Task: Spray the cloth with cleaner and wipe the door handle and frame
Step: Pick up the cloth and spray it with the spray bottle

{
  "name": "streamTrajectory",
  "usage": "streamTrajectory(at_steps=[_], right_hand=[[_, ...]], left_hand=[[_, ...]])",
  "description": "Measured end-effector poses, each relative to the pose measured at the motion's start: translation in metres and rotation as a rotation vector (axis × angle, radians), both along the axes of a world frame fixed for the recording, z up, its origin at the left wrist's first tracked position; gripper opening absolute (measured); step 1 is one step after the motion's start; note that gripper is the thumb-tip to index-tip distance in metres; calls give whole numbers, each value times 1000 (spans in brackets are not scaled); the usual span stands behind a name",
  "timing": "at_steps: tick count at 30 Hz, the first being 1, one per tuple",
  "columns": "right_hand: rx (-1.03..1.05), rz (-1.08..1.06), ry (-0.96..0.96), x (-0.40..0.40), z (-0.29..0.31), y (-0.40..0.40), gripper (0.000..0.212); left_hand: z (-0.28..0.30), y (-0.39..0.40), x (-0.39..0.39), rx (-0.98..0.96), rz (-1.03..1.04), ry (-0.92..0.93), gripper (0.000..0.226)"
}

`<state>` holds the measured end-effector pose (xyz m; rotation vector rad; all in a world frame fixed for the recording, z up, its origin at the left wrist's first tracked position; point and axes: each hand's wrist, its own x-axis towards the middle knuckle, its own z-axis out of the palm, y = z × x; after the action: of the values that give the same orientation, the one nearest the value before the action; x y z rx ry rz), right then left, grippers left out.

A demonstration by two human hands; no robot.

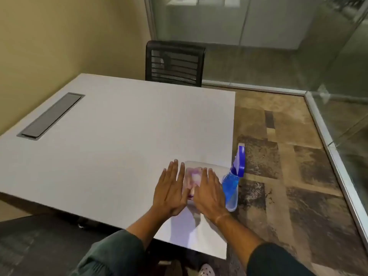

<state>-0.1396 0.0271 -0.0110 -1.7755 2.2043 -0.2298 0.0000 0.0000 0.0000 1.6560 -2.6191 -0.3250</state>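
Observation:
A pale cloth (196, 173) with a pink and purple patch lies flat near the right edge of the white table (119, 136). My left hand (172, 191) hovers flat with fingers spread over the cloth's left edge. My right hand (211, 193) lies flat, palm down, over the cloth's right part. Neither hand holds anything. A spray bottle (232, 184) with blue liquid and a blue-and-white trigger head stands at the table's right edge, just right of my right hand. No door handle or frame is in view.
A grey cable hatch (51, 115) is set into the table's left side. A black mesh chair (175, 63) stands at the far edge. Glass partitions with metal rails (328, 144) run along the right and back. Patterned carpet covers the floor on the right.

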Motion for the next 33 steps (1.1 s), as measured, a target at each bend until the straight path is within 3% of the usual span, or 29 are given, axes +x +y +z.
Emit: streamTrajectory(at_steps=[3, 8, 16, 24, 33], right_hand=[[35, -66, 7, 0, -11, -11, 68], [195, -225, -151, 5, -24, -32, 76], [278, -387, -168, 6, -37, -44, 84], [213, -545, -355, 7, -38, -55, 57], [14, -608, -669, 0, -11, -43, 47]], left_hand=[[-9, -10, -1, 20, -40, 1, 80], [-32, -29, -3, 39, -129, 16, 69], [-54, -38, 1, 55, -167, 58, 74], [-57, -42, 6, 92, -141, 132, 76], [-15, -54, 1, 246, 30, 420, 78]])
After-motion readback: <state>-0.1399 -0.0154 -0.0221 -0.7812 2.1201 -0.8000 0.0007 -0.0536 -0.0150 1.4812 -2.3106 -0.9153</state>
